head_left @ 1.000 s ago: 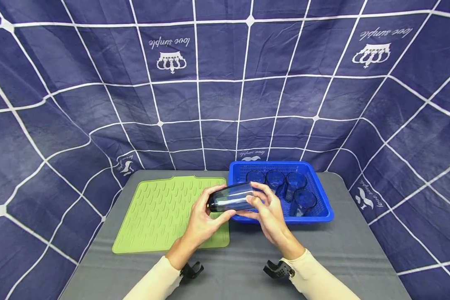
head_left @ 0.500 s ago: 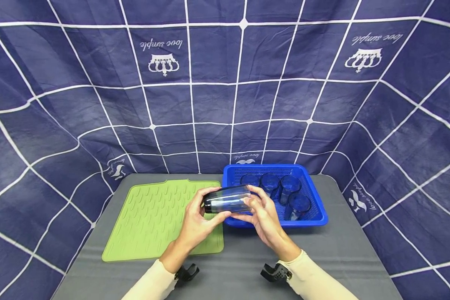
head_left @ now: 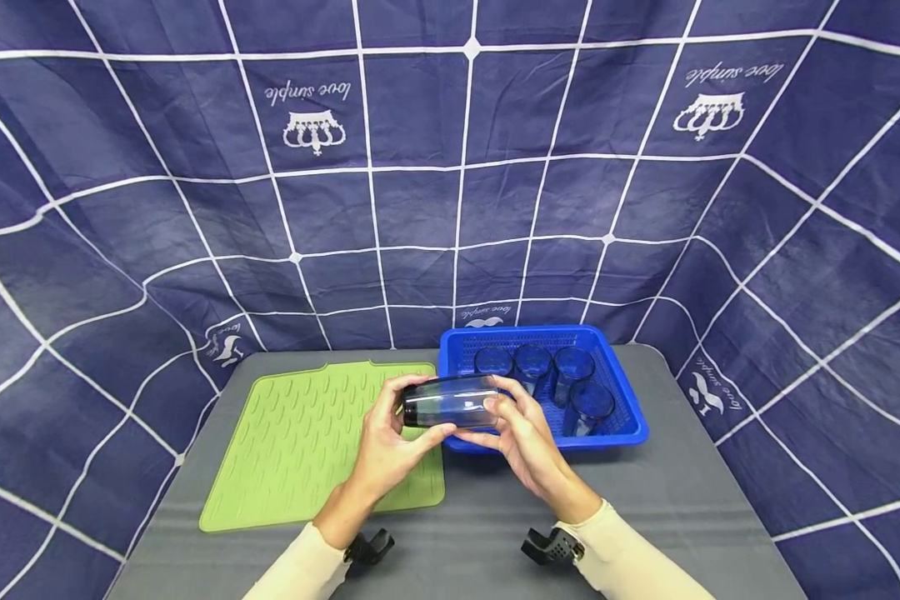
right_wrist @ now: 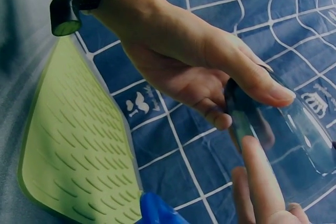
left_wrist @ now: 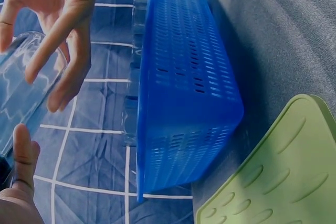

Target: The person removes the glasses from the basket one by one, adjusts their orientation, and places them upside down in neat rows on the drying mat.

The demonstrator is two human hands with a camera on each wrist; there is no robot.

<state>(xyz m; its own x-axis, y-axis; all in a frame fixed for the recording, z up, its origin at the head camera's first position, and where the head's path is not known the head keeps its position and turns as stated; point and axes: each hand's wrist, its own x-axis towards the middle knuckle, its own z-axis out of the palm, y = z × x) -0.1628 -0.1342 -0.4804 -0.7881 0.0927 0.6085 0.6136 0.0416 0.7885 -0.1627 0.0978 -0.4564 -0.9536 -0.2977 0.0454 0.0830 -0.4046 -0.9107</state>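
Observation:
A tinted blue drinking glass lies nearly level in the air between both hands, close to the near left corner of the blue basket. My left hand grips its dark, thick base end, thumb along the near side. At the open rim end, my right hand holds the glass with its fingers around the wall. In the right wrist view the left thumb presses on the side of the glass. The left wrist view shows the clear rim end of the glass at the right hand's fingers.
Several more blue glasses stand in the perforated blue basket at the back right. A green ribbed drying mat lies on the grey table to the left. A dark blue curtain with white lines encloses the back and sides.
The head view has shifted, so the mat and basket appear farther left. The glass has turned slightly from tilted to nearly level, still held in both hands.

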